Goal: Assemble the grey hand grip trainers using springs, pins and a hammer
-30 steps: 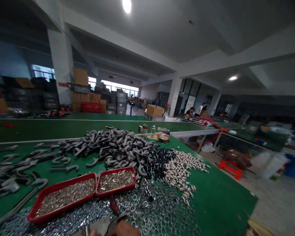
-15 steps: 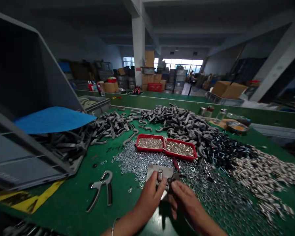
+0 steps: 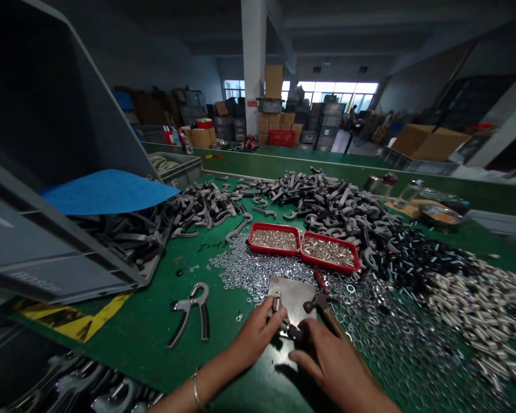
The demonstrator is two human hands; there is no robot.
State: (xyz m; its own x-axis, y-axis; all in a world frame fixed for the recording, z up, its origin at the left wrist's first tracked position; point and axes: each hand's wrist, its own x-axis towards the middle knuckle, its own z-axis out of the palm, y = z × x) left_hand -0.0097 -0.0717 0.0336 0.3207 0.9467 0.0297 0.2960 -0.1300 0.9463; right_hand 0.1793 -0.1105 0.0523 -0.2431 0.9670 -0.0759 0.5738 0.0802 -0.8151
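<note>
My left hand (image 3: 262,328) is closed on a metal coil spring (image 3: 277,303), held upright over a small steel plate (image 3: 293,289). A small dark part (image 3: 293,331) is by my left fingertips, and my right hand (image 3: 333,355) is closed about its right end; its exact kind is hard to see. Beside my right hand lies a claw hammer (image 3: 322,304), its handle running under or behind that hand. To the left, a grey and black hand grip exerciser (image 3: 193,312) lies on the green table.
Two red trays (image 3: 275,250) of small metal pins stand beyond the plate. Around them spread small nuts (image 3: 258,269), rings (image 3: 382,332), springs (image 3: 477,304) and a heap of grey handles (image 3: 327,198). A tipped grey crate (image 3: 81,269) stands at left.
My hands have moved slightly apart from the hammer, whose head and handle now show more clearly. The view has shifted, so the table's things appear farther right and a little higher.
</note>
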